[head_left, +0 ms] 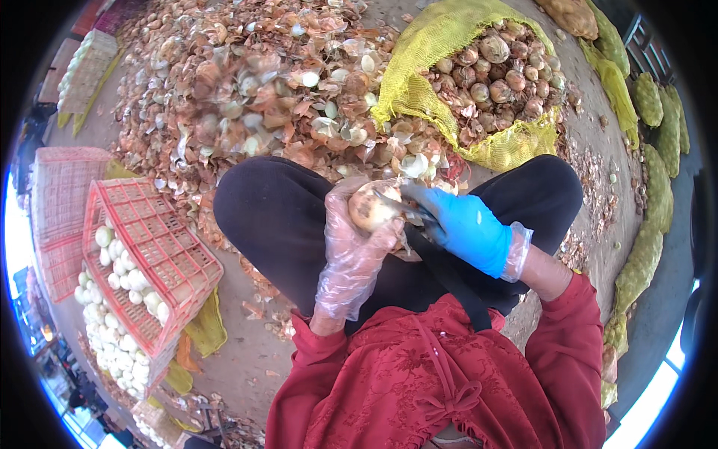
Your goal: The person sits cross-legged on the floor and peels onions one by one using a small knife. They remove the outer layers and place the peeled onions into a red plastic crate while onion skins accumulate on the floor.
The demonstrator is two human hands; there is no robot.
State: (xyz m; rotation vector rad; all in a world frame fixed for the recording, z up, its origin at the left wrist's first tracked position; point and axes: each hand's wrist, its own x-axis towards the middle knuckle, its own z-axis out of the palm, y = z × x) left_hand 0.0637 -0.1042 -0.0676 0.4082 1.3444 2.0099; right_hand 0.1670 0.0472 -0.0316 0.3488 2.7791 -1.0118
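Observation:
In a clear plastic glove, my left hand (356,241) holds a pale onion (367,210) with dark patches on its skin, above my lap and between my knees. A blue glove covers my right hand (468,224), which grips a knife (401,206). The blade reaches over the onion's upper side, and its handle is mostly hidden by the fingers. Just beyond my knees lies a heap of onion skins (291,106). To its right, a yellow mesh sack (415,73) lies open, with unpeeled onions (502,70) showing in its mouth.
At the left, a red plastic crate (185,247) tilts over another holding peeled white onions (109,331). A further pale crate (90,73) stands at the upper left. Full mesh sacks (642,264) line the right side. Loose skins litter the concrete floor (241,331).

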